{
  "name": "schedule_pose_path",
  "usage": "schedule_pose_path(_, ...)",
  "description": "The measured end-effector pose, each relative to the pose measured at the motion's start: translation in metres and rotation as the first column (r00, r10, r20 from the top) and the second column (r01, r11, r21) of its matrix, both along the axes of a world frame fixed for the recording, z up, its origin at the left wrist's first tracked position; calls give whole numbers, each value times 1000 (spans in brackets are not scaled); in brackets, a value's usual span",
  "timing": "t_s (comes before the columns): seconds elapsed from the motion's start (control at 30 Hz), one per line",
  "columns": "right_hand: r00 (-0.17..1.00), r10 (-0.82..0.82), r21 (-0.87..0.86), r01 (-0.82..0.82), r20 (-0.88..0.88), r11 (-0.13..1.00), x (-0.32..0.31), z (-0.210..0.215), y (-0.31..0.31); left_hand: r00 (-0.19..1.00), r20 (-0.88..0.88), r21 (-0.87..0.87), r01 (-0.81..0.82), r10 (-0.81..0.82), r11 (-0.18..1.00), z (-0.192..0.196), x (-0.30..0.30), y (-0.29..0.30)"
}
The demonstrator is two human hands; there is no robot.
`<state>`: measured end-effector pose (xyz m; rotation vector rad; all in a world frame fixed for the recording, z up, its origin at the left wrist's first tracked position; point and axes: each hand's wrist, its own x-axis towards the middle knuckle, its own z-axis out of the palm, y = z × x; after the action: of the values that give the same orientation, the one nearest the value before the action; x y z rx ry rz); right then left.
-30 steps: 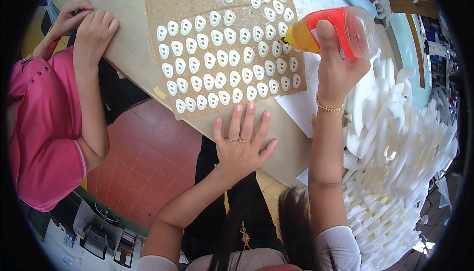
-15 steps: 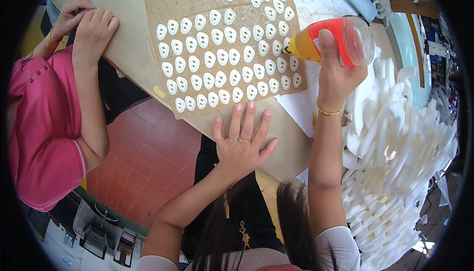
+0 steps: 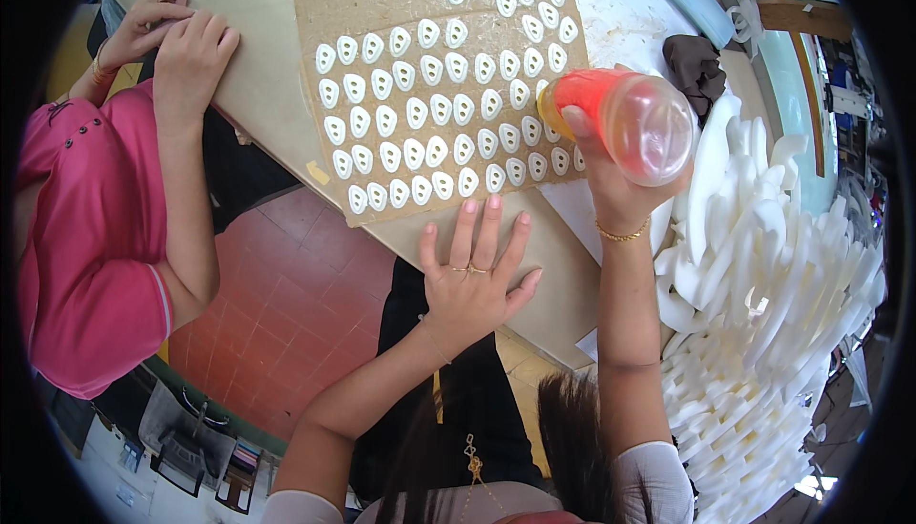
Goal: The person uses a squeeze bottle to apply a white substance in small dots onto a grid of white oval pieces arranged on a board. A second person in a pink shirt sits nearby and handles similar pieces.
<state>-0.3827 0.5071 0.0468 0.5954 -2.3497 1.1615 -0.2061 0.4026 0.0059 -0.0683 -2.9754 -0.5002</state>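
A brown board (image 3: pixel 420 9) lies on a pale table (image 3: pixel 258 56), covered with rows of small white oval pieces (image 3: pixel 420 114). All places here are given relative to that board.

The right hand (image 3: pixel 611 176) is at the board's right edge, fingers wrapped around a clear plastic bottle (image 3: pixel 630 118) of orange-red liquid. The bottle lies nearly on its side: its long axis runs left to right, its yellow nozzle end pointing left onto the board's right-hand rows, its round base facing right and up toward the viewer.

The left hand (image 3: pixel 472 285) rests palm down on the table just below the board's lower edge, fingers spread wide and holding nothing; the fingertips reach the board's edge.

To the board's right is a heap of white foam shapes (image 3: pixel 763 276). To its left, another person in a pink shirt (image 3: pixel 76 247) rests both hands on the table.
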Motion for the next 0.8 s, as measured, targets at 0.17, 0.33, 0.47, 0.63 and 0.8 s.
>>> schedule_pose_path(0.17, 991, 39, 54, -32, -130, 998, -15, 2, -6, 1000, -2, -6, 21, -21, 1000, -3, 1, -1)
schedule_pose_path(0.33, 995, -38, -220, 17, -90, 975, -30, 5, -13, 1000, -6, 5, 2, -2, 1000, -2, 0, 1)
schedule_pose_path(0.47, 996, -44, -332, 68, 77, 941, -31, 11, -10, 1000, -8, 9, -12, 12, 1000, 0, 0, 0)
schedule_pose_path(0.63, 986, -54, -369, 109, 156, 923, -34, 8, -12, 1000, -18, -1, 11, -11, 1000, -2, 0, 0)
schedule_pose_path(0.8, 995, -18, -293, 46, 96, 955, -37, 5, -16, 1000, -3, 6, 15, -15, 1000, -3, 0, -1)
